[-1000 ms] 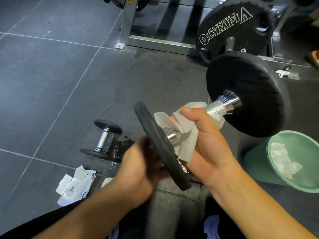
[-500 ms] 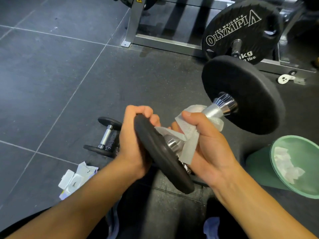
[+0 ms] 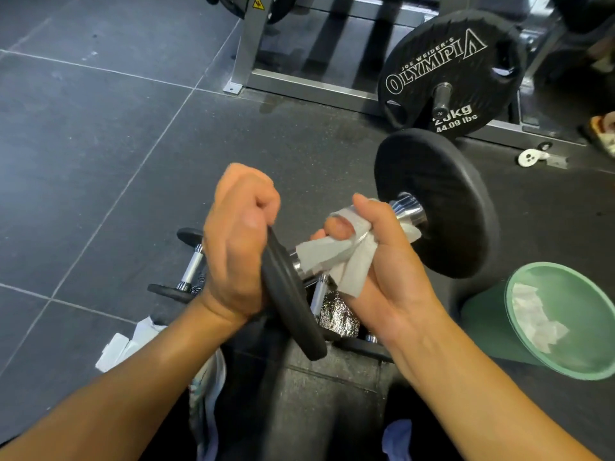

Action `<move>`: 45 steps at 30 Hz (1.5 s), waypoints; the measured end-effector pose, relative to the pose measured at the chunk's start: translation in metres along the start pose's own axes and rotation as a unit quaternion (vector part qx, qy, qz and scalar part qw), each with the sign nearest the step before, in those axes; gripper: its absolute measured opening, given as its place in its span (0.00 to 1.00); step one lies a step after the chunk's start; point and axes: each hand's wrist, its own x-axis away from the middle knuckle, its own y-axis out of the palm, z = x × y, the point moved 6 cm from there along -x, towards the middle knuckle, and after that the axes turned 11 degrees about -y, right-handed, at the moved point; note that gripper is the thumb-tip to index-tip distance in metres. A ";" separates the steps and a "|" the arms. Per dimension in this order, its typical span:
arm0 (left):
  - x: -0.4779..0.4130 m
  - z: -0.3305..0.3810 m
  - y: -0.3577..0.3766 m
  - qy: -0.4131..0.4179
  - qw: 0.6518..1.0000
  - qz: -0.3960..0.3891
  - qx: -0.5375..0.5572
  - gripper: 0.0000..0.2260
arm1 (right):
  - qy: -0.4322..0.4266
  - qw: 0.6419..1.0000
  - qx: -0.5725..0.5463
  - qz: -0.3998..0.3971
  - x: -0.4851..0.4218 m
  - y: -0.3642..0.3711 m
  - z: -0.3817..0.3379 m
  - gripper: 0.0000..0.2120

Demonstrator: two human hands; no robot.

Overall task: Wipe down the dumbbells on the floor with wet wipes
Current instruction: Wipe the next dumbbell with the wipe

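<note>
- The dumbbell (image 3: 436, 201) is held up off the floor (image 3: 100, 154), between the two hands, its bar slanting from the near plate up to the far plate.
- The left hand (image 3: 238, 241) makes a tight grip over the top rim of the near black plate (image 3: 293, 301), fingers curled over the edge.
- The right hand (image 3: 382, 261) has its grip closed round the chrome handle, with a white wet wipe (image 3: 336, 257) wrapped between palm and bar; loose folds of the wipe hang below the grip.
- Just beyond the right grip, the chrome collar meets the far plate.
- Below and behind the left grip, a smaller dumbbell (image 3: 189, 264) lies on the floor.
- Near the left forearm lies a wipes pack (image 3: 116, 351).
- To the right of the right grip, well apart, a green bin (image 3: 565, 327) holds used wipes.
- Far past both grips, a black Olympia plate (image 3: 446, 71) sits on a rack.
</note>
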 end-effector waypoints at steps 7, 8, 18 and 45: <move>0.037 0.016 0.017 0.302 0.926 -0.040 -0.225 0.11 | -0.029 0.998 0.036 0.052 -0.010 -0.018 -0.015 0.16; 0.032 0.013 0.015 0.257 0.945 -0.029 -0.199 0.10 | -0.040 0.997 0.029 0.061 -0.009 -0.018 -0.018 0.15; 0.075 -0.093 0.059 -0.667 0.640 -0.047 0.380 0.19 | -0.005 0.999 -0.036 0.005 -0.002 -0.004 -0.018 0.11; 0.010 -0.026 0.005 -0.152 0.981 0.082 0.084 0.13 | -0.084 0.995 0.040 -0.025 0.000 -0.010 -0.022 0.09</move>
